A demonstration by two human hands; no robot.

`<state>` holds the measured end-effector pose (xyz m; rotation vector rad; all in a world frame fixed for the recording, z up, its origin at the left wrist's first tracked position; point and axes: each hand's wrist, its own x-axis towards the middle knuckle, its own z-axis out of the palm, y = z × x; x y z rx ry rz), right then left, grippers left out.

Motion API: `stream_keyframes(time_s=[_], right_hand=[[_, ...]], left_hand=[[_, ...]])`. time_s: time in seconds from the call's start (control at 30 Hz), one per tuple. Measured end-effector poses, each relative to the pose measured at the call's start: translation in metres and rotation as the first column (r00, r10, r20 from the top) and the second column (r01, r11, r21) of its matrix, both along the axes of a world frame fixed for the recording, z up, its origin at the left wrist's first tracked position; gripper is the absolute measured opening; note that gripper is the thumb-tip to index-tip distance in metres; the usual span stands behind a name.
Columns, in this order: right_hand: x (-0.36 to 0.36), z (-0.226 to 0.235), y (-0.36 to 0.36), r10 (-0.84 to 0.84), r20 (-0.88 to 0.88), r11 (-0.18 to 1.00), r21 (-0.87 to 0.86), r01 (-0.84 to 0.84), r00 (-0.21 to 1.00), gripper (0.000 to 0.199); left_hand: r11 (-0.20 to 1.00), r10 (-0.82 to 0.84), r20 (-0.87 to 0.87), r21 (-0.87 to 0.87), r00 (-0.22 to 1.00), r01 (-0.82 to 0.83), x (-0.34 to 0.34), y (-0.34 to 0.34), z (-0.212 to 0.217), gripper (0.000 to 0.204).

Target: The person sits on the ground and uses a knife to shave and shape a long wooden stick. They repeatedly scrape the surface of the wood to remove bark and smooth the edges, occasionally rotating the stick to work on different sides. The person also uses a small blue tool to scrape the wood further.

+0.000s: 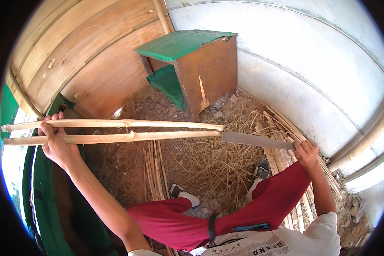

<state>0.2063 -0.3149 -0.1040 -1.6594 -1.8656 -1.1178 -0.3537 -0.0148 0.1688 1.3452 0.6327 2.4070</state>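
The left hand (55,143) has a clenched grip on a split bamboo pole (115,130), held level above the straw-covered floor (213,170). The right hand (306,154) grasps a machete (256,140), its blade tip touching the far end of the pole, at the split.

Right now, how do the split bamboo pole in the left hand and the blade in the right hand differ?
The split bamboo pole is pale, long and forked into two strips; the blade is grey, flat and shorter. The left hand grips the pole near one end; the right hand holds the blade's handle. Both lie roughly level, meeting tip to tip.
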Motion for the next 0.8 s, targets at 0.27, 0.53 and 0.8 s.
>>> stream_keyframes(time_s=[0.27,0.53,0.8], right_hand=[[0.008,-0.029,-0.045,-0.321,-0.738,0.927,-0.114,0.358,0.594,0.022],[0.038,-0.12,-0.133,-0.442,-0.897,0.754,-0.383,0.533,-0.02,0.053],[0.017,-0.173,-0.2,-0.232,-0.879,0.64,-0.46,0.615,-0.416,0.053]], left_hand=[[0.982,0.191,-0.057,0.018,0.98,-0.19,0.027,-0.03,-0.009,0.029],[0.997,0.032,0.172,-0.078,0.985,-0.019,0.055,0.017,-0.092,0.022],[0.799,-0.056,0.529,-0.486,0.847,0.356,0.23,0.04,-0.267,0.011]])
